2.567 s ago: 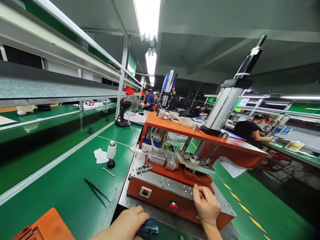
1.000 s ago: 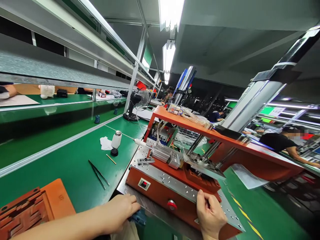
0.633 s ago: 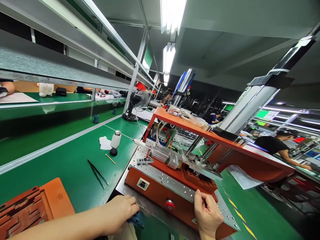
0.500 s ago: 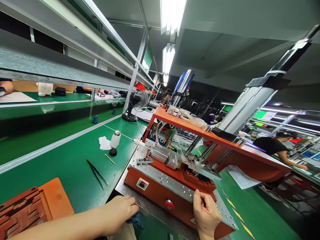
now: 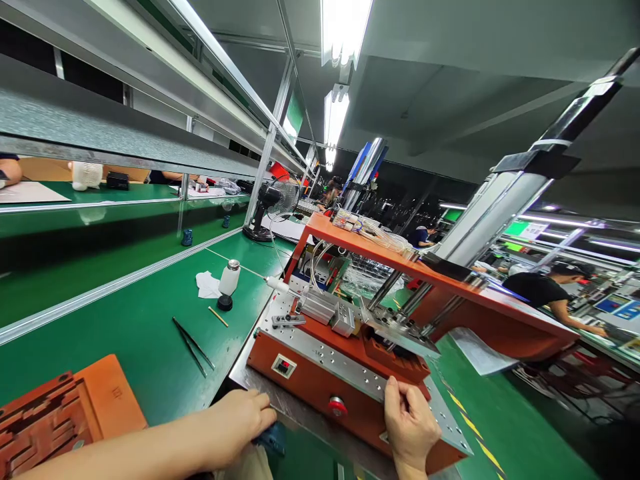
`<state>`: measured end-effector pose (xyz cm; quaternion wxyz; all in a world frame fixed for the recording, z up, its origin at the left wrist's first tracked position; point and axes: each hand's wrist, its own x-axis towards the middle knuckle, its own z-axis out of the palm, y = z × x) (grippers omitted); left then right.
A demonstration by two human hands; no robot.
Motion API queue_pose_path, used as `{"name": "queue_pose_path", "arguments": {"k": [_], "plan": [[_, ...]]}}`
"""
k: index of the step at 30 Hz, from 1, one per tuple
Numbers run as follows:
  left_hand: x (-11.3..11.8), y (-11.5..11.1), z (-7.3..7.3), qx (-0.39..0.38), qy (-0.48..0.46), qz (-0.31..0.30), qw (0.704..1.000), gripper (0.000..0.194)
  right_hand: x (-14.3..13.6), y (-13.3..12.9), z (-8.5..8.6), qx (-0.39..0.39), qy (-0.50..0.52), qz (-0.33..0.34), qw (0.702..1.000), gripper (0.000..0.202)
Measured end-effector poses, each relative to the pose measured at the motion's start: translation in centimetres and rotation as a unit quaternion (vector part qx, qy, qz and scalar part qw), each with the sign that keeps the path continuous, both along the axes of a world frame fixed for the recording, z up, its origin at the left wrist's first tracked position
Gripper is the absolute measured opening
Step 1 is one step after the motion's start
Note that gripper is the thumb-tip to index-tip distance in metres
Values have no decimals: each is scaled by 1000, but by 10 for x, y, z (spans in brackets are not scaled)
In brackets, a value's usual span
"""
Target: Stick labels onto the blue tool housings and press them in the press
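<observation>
Holding a blue part (image 5: 273, 440) in my left hand (image 5: 243, 421), before the front edge of the press (image 5: 350, 365); my right hand (image 5: 413, 425) curls narrow near its right corner: seemingly a pressing step, calling next for clear fingers

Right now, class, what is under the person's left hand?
Beneath the left hand, part of a blue object shows; the hand covers the rest, so its full shape cannot be told.
</observation>
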<state>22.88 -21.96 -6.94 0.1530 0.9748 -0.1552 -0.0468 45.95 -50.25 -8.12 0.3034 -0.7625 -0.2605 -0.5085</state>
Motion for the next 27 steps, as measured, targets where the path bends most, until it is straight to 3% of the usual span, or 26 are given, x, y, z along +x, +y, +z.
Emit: {"name": "queue_pose_path", "arguments": {"k": [19, 27], "plan": [[-2, -1, 2, 6, -3, -9, 1000, 30, 1, 1, -1, 10, 25, -4, 1000, 43], [0, 0, 1, 13, -5, -14, 1000, 28, -1, 3, 1, 1, -17, -5, 1000, 40]]}}
